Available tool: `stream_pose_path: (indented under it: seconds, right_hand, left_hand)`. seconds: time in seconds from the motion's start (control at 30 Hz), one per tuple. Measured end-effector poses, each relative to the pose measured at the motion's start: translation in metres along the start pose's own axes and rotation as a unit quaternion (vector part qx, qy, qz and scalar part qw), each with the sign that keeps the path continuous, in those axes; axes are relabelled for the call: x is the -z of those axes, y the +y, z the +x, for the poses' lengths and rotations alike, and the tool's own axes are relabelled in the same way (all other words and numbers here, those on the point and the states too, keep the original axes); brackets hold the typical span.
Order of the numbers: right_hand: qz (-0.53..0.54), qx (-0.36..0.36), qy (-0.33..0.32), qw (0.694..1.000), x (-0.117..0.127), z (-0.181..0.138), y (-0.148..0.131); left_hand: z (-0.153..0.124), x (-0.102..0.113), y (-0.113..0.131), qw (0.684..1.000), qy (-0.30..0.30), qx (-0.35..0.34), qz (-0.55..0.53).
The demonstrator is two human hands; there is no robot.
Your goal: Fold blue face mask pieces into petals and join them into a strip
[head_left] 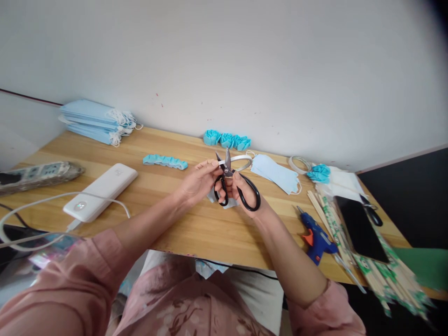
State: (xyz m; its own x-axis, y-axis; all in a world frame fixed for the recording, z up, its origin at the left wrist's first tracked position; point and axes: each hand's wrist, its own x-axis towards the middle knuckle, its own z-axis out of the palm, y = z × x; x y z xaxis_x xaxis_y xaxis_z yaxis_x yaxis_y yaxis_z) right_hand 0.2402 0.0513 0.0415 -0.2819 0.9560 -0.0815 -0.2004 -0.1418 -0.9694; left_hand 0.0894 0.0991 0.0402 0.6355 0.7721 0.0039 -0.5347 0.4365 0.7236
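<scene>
Black-handled scissors (255, 201) are in my right hand (245, 189), blades apart and pointing up toward the wall. A narrow white strip (224, 162) crosses between the blades and runs to a thin ring of tape (248, 161) beside my right fingers. My left hand (199, 179) pinches the free end of this strip, close to the blades. Beneath the hands a pale piece (229, 204) lies on the table, mostly covered. Just right of the ring rests a flat blue face mask (275, 171) with white ear loops.
On the wooden table (196, 231) are stacked masks (91, 119), a pleated blue strip (164, 161), blue fabric flowers (227, 140), a white power bank (101, 192) with cable, a blue glue gun (317, 238), wrapped chopsticks (385, 280), a phone (360, 228) and a power strip (42, 175).
</scene>
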Motion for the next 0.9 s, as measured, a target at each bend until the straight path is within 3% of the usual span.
stream_pose_path:
  seconds: [0.33,0.63,0.9]
  right_hand:
    - [-0.002,0.026,0.003,1.000,-0.001,-0.001,0.000]
    - [0.018,0.025,0.006,1.000,0.000,-0.005,0.001]
    - [0.022,0.024,0.007,0.999,-0.002,-0.006,0.003]
  left_hand:
    - [0.000,-0.001,-0.004,1.000,-0.020,0.004,0.022]
    - [0.007,0.001,-0.012,0.991,0.070,-0.077,-0.084]
    - [0.004,-0.001,-0.010,0.991,0.076,-0.083,-0.067]
